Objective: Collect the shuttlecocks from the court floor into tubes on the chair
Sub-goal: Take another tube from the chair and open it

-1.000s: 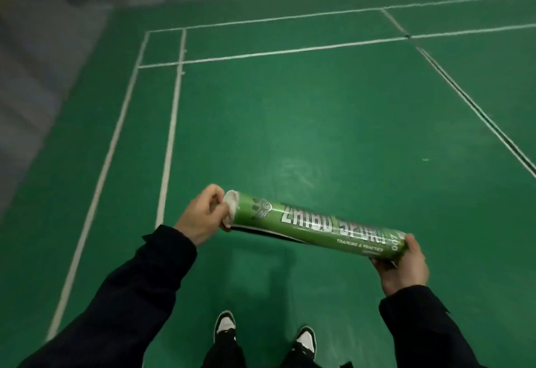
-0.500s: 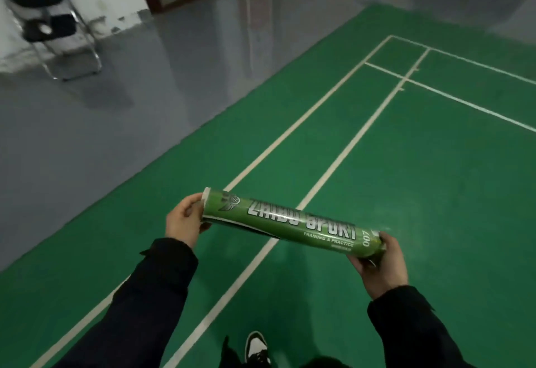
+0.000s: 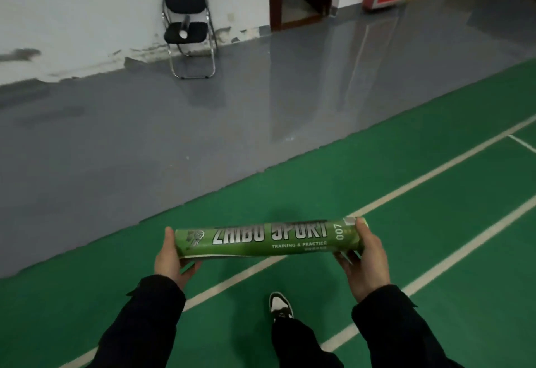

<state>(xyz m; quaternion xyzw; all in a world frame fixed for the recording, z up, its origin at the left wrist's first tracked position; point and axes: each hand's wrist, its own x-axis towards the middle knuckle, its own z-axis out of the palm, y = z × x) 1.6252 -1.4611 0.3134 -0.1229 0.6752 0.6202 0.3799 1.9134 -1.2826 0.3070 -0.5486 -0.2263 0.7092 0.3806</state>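
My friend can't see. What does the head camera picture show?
Two hands, left hand and right hand, hold a green shuttlecock tube sideways by its ends above the green court floor. Ahead, a black chair by the wall already has another tube on its seat.

The person wears a black long-sleeved top; both sleeves (image 3: 150, 318) are loose, reaching the wrists with slightly flared cuffs. The left hand (image 3: 171, 257) and right hand (image 3: 367, 263) are bare, with no gloves, rings or watch showing. Black trousers (image 3: 298, 341) cover the legs. One shoe (image 3: 280, 305) is black with a white toe panel.
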